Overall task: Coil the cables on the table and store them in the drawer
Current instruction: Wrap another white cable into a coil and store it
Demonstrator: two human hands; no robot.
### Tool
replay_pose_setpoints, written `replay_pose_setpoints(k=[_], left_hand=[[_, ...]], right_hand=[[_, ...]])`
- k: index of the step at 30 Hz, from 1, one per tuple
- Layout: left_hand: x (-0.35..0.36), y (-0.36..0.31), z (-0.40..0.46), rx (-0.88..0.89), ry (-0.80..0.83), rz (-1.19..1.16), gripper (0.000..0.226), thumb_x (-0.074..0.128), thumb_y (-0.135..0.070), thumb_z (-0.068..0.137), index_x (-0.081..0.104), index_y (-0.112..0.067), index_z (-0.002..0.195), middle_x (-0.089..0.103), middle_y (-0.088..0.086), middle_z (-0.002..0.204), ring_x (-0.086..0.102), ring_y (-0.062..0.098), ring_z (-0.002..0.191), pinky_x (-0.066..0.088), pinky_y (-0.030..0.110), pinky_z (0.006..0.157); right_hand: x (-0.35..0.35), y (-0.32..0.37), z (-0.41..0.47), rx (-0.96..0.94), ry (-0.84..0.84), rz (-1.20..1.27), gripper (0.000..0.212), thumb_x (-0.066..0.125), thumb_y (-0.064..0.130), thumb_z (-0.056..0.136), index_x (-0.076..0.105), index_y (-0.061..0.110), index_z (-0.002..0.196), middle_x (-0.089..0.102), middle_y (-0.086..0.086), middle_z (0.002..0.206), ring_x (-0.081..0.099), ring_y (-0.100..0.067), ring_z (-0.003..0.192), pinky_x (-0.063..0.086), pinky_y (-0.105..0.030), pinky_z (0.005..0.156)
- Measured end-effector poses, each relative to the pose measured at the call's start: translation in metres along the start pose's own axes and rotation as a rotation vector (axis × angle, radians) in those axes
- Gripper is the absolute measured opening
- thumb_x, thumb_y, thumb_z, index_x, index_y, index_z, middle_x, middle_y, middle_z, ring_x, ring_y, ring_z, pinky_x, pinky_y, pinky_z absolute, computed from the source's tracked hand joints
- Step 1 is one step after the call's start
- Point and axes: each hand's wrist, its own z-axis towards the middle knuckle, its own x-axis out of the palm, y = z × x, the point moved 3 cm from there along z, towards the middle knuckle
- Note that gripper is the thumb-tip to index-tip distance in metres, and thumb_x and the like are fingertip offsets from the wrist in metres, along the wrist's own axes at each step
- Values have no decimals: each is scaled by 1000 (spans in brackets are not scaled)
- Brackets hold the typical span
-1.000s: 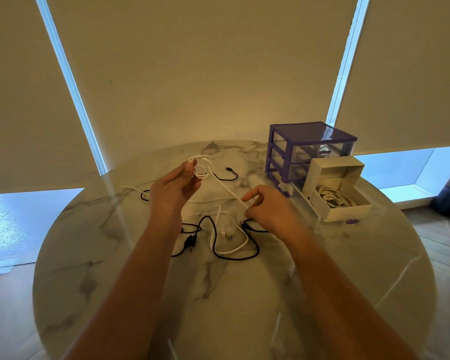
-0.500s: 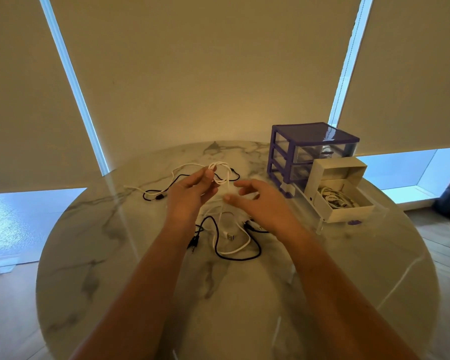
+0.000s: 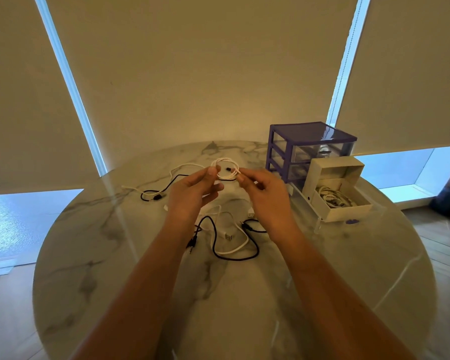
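A small coil of white cable (image 3: pixel 227 167) hangs in the air above the round marble table (image 3: pixel 89 255). My left hand (image 3: pixel 192 189) pinches its left side and my right hand (image 3: pixel 264 189) pinches its right side. Below my hands lie a loose black cable (image 3: pixel 234 257) and a loose white cable (image 3: pixel 238 246) with a USB plug, tangled together. Another black cable (image 3: pixel 153 196) and a white cable (image 3: pixel 182 167) lie further left. The purple drawer unit (image 3: pixel 309 149) stands at the right, its bottom clear drawer (image 3: pixel 320 219) pulled out.
A white cardboard box (image 3: pixel 348 214) holding coiled white cables sits in the pulled-out drawer, its lid flap standing up. Window blinds hang behind the table. Wooden floor shows around the table, with a dark object on it at the far right.
My right hand came up from the table to meet my left. The white cable has gone from a stretched strand to a closed coil held between both hands.
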Motion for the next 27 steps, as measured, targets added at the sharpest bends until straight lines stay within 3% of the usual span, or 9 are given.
replay_pose_setpoints(k=[5, 7, 9, 11, 15, 18, 22, 27], left_hand=[[5, 1, 1, 60, 177, 375, 12, 63, -32, 90, 72, -36, 97, 74, -9, 95, 68, 4, 93, 53, 32, 92], [5, 1, 2, 112, 185, 435, 21, 69, -29, 86, 68, -41, 103, 73, -12, 96, 67, 3, 94, 53, 33, 92], [6, 0, 3, 158, 180, 453, 33, 72, -24, 84, 66, -39, 112, 73, -12, 98, 67, 3, 94, 53, 31, 91], [6, -1, 2, 176, 167, 425, 25, 70, -27, 85, 69, -39, 107, 73, -11, 95, 67, 3, 91, 55, 32, 88], [2, -4, 1, 205, 88, 394, 14, 71, -25, 84, 73, -38, 87, 75, -10, 84, 70, 7, 82, 58, 34, 83], [1, -5, 3, 166, 69, 332, 12, 71, -20, 85, 75, -30, 88, 76, -1, 88, 71, 16, 88, 58, 30, 81], [-3, -7, 4, 107, 5, 195, 12, 70, -16, 85, 75, -20, 95, 73, 12, 95, 67, 13, 83, 56, 23, 77], [-11, -10, 5, 67, -44, 40, 17, 69, -20, 87, 74, -20, 102, 73, 10, 96, 66, 13, 87, 53, 18, 73]], right_hand=[[-3, -7, 3, 14, -78, -4, 16, 57, 25, 95, 71, 23, 103, 69, 5, 98, 61, -11, 93, 49, -29, 83], [-3, -12, 5, -54, -80, -183, 19, 57, 33, 93, 72, 24, 101, 69, 8, 95, 59, -14, 95, 47, -37, 85], [-3, -13, 4, -116, -52, -419, 20, 56, 37, 93, 72, 28, 101, 68, 9, 96, 54, -16, 100, 33, -31, 84], [-2, -11, 2, -152, -32, -563, 21, 55, 38, 94, 71, 31, 104, 65, 7, 99, 48, -16, 103, 23, -29, 81], [-1, -5, 0, -222, -4, -620, 26, 52, 42, 94, 70, 34, 111, 63, 10, 96, 42, -14, 97, 23, -29, 82], [-1, -5, 2, -271, 21, -586, 27, 53, 40, 94, 68, 35, 115, 62, 7, 89, 37, -12, 89, 26, -28, 78], [-5, -13, 6, -220, 70, -520, 25, 55, 32, 95, 69, 27, 115, 63, 1, 90, 41, -13, 88, 38, -30, 79], [-5, -24, 8, -90, 196, -490, 21, 59, 20, 93, 71, 16, 111, 53, 2, 93, 48, -10, 84, 37, -20, 76]])
